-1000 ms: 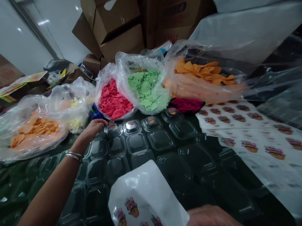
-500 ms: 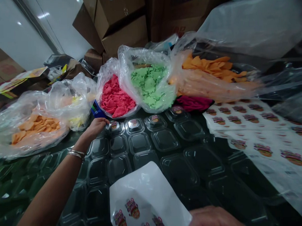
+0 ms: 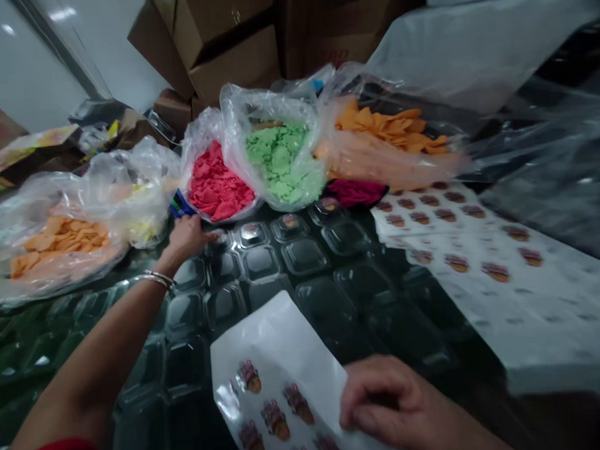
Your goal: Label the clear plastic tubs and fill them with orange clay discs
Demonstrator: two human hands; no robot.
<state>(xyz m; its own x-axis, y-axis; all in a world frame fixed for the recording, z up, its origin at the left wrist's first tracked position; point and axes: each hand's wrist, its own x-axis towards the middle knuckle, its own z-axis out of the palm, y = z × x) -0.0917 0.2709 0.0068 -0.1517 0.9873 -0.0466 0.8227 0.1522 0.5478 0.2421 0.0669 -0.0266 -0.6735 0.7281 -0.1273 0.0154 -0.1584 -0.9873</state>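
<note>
My left hand (image 3: 187, 235) reaches far forward, fingers pressed on the lid of a clear plastic container (image 3: 220, 240) in the back row, just below the bag of red pieces (image 3: 215, 185). A bangle sits on that wrist. My right hand (image 3: 387, 400) holds a white sticker sheet (image 3: 276, 372) at the bottom of view, thumb and fingers on its right edge; round printed stickers show on it. Rows of clear lidded containers (image 3: 301, 255) cover the dark table; three in the back row carry a sticker.
Open plastic bags hold green pieces (image 3: 280, 163), orange pieces (image 3: 395, 131) at the right and orange pieces (image 3: 57, 239) at the left. More sticker sheets (image 3: 454, 235) lie at the right. Cardboard boxes (image 3: 222, 36) stack behind. A dark red cloth (image 3: 355, 191) lies by the bags.
My left hand has slid right onto the container lid. My right hand has come further into view on the sticker sheet. The view has tilted down a little.
</note>
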